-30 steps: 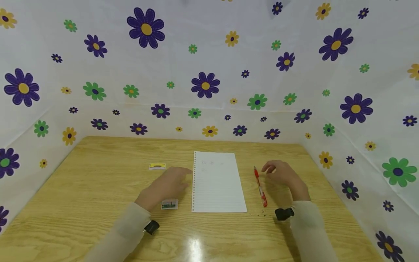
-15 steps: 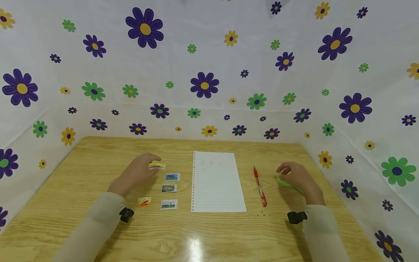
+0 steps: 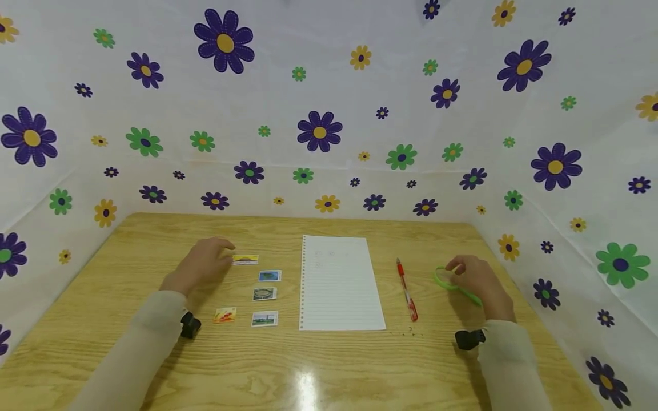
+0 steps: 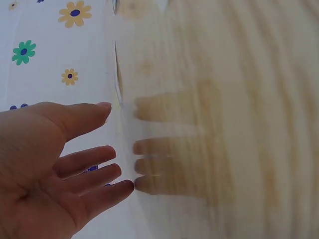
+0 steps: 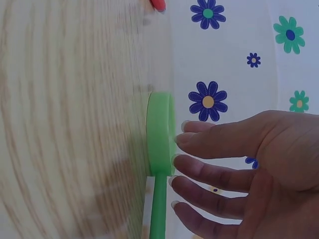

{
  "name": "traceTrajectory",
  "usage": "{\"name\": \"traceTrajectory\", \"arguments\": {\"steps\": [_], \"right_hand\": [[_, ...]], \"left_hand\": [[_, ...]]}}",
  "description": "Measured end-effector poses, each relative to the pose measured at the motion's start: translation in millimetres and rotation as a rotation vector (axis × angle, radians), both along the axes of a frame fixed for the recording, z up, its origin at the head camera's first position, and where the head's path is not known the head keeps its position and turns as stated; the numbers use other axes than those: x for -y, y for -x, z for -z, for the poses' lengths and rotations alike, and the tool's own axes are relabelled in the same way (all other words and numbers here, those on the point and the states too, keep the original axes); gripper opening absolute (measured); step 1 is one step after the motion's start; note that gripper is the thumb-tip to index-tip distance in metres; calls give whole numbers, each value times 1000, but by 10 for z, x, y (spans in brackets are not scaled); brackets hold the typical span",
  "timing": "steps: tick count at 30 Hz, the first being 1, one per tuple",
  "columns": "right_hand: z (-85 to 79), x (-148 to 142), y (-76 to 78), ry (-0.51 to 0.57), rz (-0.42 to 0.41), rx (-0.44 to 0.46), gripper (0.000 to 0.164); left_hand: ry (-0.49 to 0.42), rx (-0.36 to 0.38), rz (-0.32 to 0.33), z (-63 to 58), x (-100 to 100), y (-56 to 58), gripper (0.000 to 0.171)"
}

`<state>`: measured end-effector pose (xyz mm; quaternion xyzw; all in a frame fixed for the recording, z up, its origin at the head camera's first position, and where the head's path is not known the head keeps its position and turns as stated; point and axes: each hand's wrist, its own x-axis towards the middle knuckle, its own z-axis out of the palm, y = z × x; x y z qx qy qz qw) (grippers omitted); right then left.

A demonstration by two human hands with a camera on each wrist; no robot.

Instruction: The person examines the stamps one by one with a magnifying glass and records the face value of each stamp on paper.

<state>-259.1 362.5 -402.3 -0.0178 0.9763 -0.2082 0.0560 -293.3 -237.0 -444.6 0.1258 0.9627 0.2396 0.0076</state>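
My left hand [image 3: 200,263] hovers with fingers loosely extended beside a small yellow picture stamp [image 3: 245,260], holding nothing. In the left wrist view, the thumb and fingers of that hand [image 4: 65,164] are spread apart over the wooden table. A green magnifying glass [image 3: 470,295] lies at the right side of the table. Over it is my right hand [image 3: 475,279], which partly hides it in the head view. In the right wrist view the relaxed fingertips come right up to the rim of the magnifying glass [image 5: 159,134], without curling round it.
Several more stamps lie on the left, among them a blue one [image 3: 269,275] and an orange one [image 3: 225,315]. A lined sheet [image 3: 341,291] with faint writing lies in the middle. Right of it is a red pen [image 3: 406,290]. Flowered cloth [image 3: 277,103] walls the table [image 3: 329,371].
My left hand has moved left from the sheet's edge, uncovering several stamps. My right hand has shifted right, away from the pen, and the green magnifying glass has come into sight.
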Motion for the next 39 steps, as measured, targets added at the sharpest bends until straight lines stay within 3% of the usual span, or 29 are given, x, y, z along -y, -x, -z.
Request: {"name": "traceTrajectory", "arguments": {"steps": [4,10,17,29,39], "right_hand": [[21,-76,4,0,22,46,25],[13,-188,-7,-28,49,83,33],[-9,-203,-22,-3,32,151,26],[72,-179,-17,10,-16,86,14],[-9,205,72,52,-98,-50,14]], "left_hand": [[-2,30,-1,-15,-13,11,34],[20,16,8,-30,-55,55,30],[3,16,-12,-30,-62,59,20],[-23,34,-28,-14,-25,72,17],[-20,59,-36,-31,-24,62,19]]}}
